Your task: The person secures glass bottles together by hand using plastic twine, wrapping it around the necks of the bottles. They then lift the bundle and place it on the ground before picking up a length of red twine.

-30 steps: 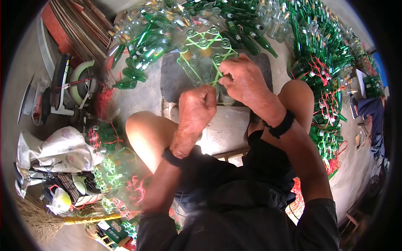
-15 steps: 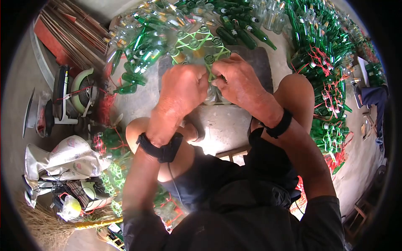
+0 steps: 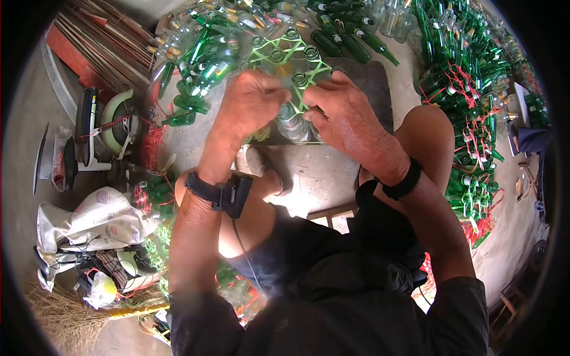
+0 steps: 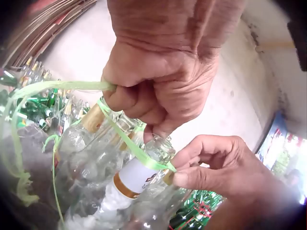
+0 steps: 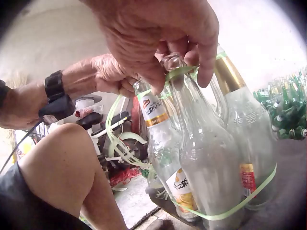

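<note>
Several clear glass bottles (image 3: 292, 127) stand bunched together between the knees. A pale green plastic strap (image 4: 127, 139) zigzags between their necks, and another band (image 5: 230, 213) circles their lower bodies. My left hand (image 3: 246, 104) is curled above the near left necks and grips a loose length of the strap, which trails out of the fist in the left wrist view. At the near right of the bunch, my right hand (image 3: 350, 115) pinches the strap with thumb and finger beside a bottle neck. In the left wrist view, a white-and-gold labelled bottle (image 4: 134, 175) stands between the hands.
A dark slab (image 3: 371, 89) lies under the bunch. Loose green bottles (image 3: 350, 44) cover the floor behind, and more are heaped (image 3: 442, 53) to the right. A wheeled machine (image 3: 101, 130) and a white sack (image 3: 98, 216) are at the left.
My left hand has gone from the front of the bunch up to the necks beside the right hand, then slightly left, away from it. The right hand stays at the same neck.
</note>
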`<state>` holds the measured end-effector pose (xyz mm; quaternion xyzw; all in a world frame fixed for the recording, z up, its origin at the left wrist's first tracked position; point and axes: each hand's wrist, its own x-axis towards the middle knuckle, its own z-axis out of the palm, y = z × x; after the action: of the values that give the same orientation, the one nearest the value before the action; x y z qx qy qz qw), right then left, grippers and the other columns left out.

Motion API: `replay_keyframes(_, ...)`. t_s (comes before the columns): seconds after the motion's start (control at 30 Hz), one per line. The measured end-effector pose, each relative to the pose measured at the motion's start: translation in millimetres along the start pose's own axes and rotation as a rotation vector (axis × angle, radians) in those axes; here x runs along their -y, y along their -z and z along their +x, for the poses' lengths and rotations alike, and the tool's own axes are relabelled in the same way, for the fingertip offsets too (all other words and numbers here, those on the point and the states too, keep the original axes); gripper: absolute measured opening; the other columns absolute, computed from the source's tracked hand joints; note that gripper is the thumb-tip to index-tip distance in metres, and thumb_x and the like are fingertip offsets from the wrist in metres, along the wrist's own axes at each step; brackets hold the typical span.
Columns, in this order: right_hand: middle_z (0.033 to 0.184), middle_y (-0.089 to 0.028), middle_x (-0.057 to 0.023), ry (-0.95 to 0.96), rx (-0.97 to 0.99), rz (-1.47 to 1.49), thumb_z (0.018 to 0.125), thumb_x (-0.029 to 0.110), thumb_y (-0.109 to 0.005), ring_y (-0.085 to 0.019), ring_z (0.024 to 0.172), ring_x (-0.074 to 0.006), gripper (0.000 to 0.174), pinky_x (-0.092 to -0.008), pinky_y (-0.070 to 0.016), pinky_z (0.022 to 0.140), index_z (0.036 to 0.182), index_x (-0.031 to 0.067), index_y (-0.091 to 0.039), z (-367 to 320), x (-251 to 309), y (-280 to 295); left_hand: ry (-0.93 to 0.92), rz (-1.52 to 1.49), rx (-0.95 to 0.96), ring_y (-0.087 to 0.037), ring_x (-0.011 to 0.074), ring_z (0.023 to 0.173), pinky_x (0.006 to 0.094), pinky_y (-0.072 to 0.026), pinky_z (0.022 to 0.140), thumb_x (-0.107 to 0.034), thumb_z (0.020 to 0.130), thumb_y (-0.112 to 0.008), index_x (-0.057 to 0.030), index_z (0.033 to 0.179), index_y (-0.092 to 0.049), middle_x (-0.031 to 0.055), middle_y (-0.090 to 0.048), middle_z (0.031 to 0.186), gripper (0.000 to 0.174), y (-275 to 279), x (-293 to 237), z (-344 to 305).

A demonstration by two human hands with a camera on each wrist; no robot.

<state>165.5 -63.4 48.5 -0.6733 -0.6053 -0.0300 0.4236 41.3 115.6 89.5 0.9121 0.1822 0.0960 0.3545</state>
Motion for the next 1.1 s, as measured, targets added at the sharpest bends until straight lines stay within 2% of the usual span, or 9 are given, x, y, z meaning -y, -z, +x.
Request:
replay_keyframes(0.27, 0.08, -0.064, -0.014, 0.025, 0.018, -0.007, 0.075, 0.0, -0.073, -0.063, 0.083, -0.0352, 0.018, -0.0442, -0.0492, 0.086, 0.087, 0.0041, -0.06, 0, 3, 5, 0.124, -0.027, -0.032, -0.049, 0.0036, 0.061, 0.0273, -0.0423, 0.054, -0.011, 0.091, -0.078, 0.0024, 0.091, -0.079, 0.0005, -0.064, 0.066, 0.013, -3, 2, -16)
replay_keyframes(0.37, 0.08, -0.064, -0.0138, 0.023, 0.004, -0.016, 0.075, 0.002, -0.075, -0.063, 0.082, -0.0351, 0.019, -0.0436, -0.0485, 0.087, 0.087, 0.0042, -0.06, -1, 3, 6, 0.143, -0.05, -0.135, -0.049, 0.0018, 0.063, 0.0248, -0.0413, 0.054, -0.011, 0.093, -0.078, 0.0018, 0.09, -0.08, -0.0014, -0.064, 0.066, 0.013, -14, 7, -23)
replay_keyframes(0.43, 0.086, -0.065, -0.0092, 0.002, 0.022, 0.03, 0.078, 0.003, -0.08, -0.056, 0.086, -0.0335, 0.025, -0.0437, -0.0477, 0.079, 0.09, 0.0062, -0.059, -3, 0, 5, 0.124, -0.1, -0.291, -0.056, 0.0078, 0.058, 0.0298, -0.0466, 0.055, -0.011, 0.086, -0.081, 0.0006, 0.088, -0.08, 0.0087, -0.069, 0.065, 0.012, -22, 9, -29)
replay_keyframes(0.63, 0.087, -0.066, -0.0082, -0.007, 0.029, 0.034, 0.077, 0.003, -0.081, -0.056, 0.088, -0.0333, 0.026, -0.0442, -0.0478, 0.079, 0.094, 0.0056, -0.061, -4, -6, 3, 0.295, -0.435, -0.5, -0.056, 0.0054, 0.064, 0.0266, -0.0481, 0.058, -0.009, 0.092, -0.081, -0.0001, 0.093, -0.078, 0.0019, -0.072, 0.073, 0.009, -53, 17, -47)
replay_keyframes(0.67, 0.087, -0.066, -0.0082, 0.001, 0.031, 0.034, 0.077, 0.003, -0.081, -0.056, 0.088, -0.0333, 0.026, -0.0442, -0.0478, 0.079, 0.094, 0.0056, -0.061, -4, -6, 3, 0.252, -0.403, -0.525, -0.049, 0.0005, 0.068, 0.019, -0.0393, 0.058, -0.006, 0.097, -0.076, -0.001, 0.098, -0.077, -0.0065, -0.065, 0.075, 0.005, -57, 16, -48)
replay_keyframes(0.83, 0.097, -0.067, -0.0104, -0.025, -0.04, 0.054, 0.075, 0.003, -0.082, -0.06, 0.1, -0.0348, 0.03, -0.0437, -0.0508, 0.087, 0.1, 0.0055, -0.065, -8, 0, 10, 0.29, -0.43, -0.614, -0.046, -0.0006, 0.064, 0.019, -0.0337, 0.054, -0.007, 0.099, -0.075, -0.0015, 0.104, -0.074, -0.0054, -0.063, 0.073, 0.008, -75, 26, -58)
replay_keyframes(0.93, 0.104, -0.065, -0.0164, -0.108, -0.05, -0.112, 0.077, 0.011, -0.081, -0.063, 0.097, -0.0401, 0.035, -0.0467, -0.0538, 0.082, 0.106, 0.0056, -0.064, -15, 5, 23, 0.361, -0.635, -0.606, -0.056, 0.006, 0.071, 0.0259, -0.0483, 0.066, -0.015, 0.097, -0.077, 0.0, 0.098, -0.077, -0.0008, -0.071, 0.08, 0.015, -79, 27, -63)
replay_keyframes(1.03, 0.106, -0.066, -0.0168, -0.35, 0.101, -0.029, 0.081, 0.018, -0.081, -0.067, 0.094, -0.0416, 0.039, -0.0497, -0.0551, 0.078, 0.112, 0.0064, -0.061, -23, 5, 24, 0.391, -0.787, -0.529, -0.055, 0.0047, 0.073, 0.0253, -0.0462, 0.066, -0.019, 0.099, -0.076, -0.001, 0.099, -0.079, -0.0043, -0.07, 0.08, 0.019, -77, 21, -65)
replay_keyframes(1.1, 0.107, -0.067, -0.0172, -0.351, 0.09, -0.041, 0.083, 0.02, -0.08, -0.068, 0.092, -0.0423, 0.039, -0.051, -0.0556, 0.076, 0.114, 0.0068, -0.059, -26, 6, 16, 0.405, -0.881, -0.47, -0.035, 0.0007, 0.051, 0.0225, -0.0242, 0.045, -0.018, 0.102, -0.072, -0.0032, 0.095, -0.078, -0.0089, -0.05, 0.062, 0.017, -73, 21, -64)
